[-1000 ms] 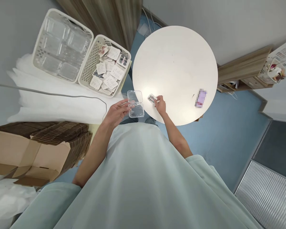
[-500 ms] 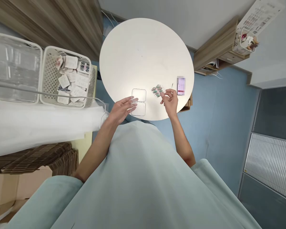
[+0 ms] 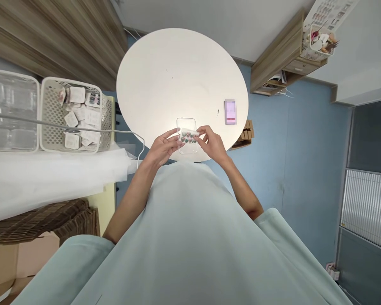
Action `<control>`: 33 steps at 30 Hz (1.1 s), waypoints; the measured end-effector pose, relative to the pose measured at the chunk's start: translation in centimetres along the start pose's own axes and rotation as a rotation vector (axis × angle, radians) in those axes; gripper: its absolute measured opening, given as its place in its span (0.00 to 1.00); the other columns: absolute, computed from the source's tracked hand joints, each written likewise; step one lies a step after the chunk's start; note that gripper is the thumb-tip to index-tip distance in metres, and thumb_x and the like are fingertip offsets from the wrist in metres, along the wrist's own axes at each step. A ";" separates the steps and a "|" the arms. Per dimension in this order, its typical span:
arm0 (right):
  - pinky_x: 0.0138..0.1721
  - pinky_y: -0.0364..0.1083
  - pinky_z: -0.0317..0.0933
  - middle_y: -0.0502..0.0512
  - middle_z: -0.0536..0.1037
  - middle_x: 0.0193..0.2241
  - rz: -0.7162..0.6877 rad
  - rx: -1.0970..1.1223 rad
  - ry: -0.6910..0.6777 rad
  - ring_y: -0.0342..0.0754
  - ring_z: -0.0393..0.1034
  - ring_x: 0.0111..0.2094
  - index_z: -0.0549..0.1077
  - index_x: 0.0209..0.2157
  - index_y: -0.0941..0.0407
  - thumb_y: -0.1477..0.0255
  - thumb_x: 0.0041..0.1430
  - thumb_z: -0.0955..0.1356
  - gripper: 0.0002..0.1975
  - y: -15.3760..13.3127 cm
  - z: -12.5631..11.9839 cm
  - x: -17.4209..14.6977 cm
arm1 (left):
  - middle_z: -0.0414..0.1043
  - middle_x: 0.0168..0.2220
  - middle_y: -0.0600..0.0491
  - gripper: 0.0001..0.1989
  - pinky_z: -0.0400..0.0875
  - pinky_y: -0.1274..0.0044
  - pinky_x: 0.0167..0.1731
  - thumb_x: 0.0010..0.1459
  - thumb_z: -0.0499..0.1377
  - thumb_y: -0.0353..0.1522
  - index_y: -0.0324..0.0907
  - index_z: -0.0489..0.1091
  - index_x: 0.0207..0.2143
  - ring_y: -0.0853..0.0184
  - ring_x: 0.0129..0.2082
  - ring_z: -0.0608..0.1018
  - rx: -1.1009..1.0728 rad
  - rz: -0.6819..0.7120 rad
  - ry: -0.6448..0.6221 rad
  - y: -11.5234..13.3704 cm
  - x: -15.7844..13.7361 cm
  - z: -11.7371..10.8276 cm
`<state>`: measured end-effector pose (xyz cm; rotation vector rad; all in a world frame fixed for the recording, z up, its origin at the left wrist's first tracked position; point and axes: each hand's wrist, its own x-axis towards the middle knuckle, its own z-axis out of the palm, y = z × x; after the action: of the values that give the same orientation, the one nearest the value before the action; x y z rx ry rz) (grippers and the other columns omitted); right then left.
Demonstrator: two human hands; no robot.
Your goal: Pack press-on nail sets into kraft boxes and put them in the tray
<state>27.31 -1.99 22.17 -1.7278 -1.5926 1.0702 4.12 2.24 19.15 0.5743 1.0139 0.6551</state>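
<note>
A card of press-on nails (image 3: 189, 137), white with rows of green and pink pieces, lies above an open clear plastic box (image 3: 186, 122) at the table's near edge. My right hand (image 3: 212, 144) pinches the card by its right end. At the box's left side, my left hand (image 3: 165, 147) grips the rim, its fingertips close to the card's left end. Whether those fingertips also touch the card, I cannot tell. The card covers the middle of the box, around its hinge.
On the round white table (image 3: 178, 55) lies a phone (image 3: 230, 112), with a small dark piece (image 3: 218, 112) beside it. To the left, a basket (image 3: 52, 114) holds several cards, next to a bin of clear boxes (image 3: 12, 97). A grey cable (image 3: 120, 131) crosses in front of them.
My right hand has brought the card of press-on nails leftward, from beside the clear box to over it. My left hand stays at the box. The view has shifted slightly.
</note>
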 end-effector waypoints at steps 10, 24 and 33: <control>0.41 0.47 0.65 0.54 0.77 0.51 -0.056 -0.101 -0.104 0.45 0.73 0.33 0.72 0.53 0.51 0.63 0.75 0.68 0.10 1.6 -2.8 -1.4 | 0.82 0.60 0.37 0.44 0.75 0.61 0.66 0.47 0.78 0.30 0.41 0.74 0.67 0.51 0.62 0.82 0.053 -0.020 -0.044 -0.8 0.4 1.9; 0.38 0.46 0.65 0.55 0.76 0.50 -0.043 -0.246 -0.110 0.44 0.71 0.33 0.80 0.55 0.50 0.63 0.77 0.70 0.11 0.3 -2.0 -1.4 | 0.81 0.63 0.38 0.38 0.76 0.58 0.65 0.49 0.79 0.32 0.43 0.77 0.64 0.48 0.63 0.82 0.069 0.010 -0.034 0.1 -0.6 1.7; 0.36 0.46 0.69 0.55 0.83 0.43 0.104 0.208 0.169 0.44 0.70 0.31 0.84 0.47 0.52 0.45 0.70 0.72 0.25 -1.3 -1.6 1.4 | 0.79 0.64 0.38 0.38 0.76 0.58 0.67 0.50 0.78 0.31 0.43 0.77 0.64 0.48 0.66 0.80 0.024 0.037 -0.060 1.2 -2.4 -0.3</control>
<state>27.95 -0.28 23.82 -1.7250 -1.2548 1.0678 2.71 1.34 21.24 0.6315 0.9580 0.6555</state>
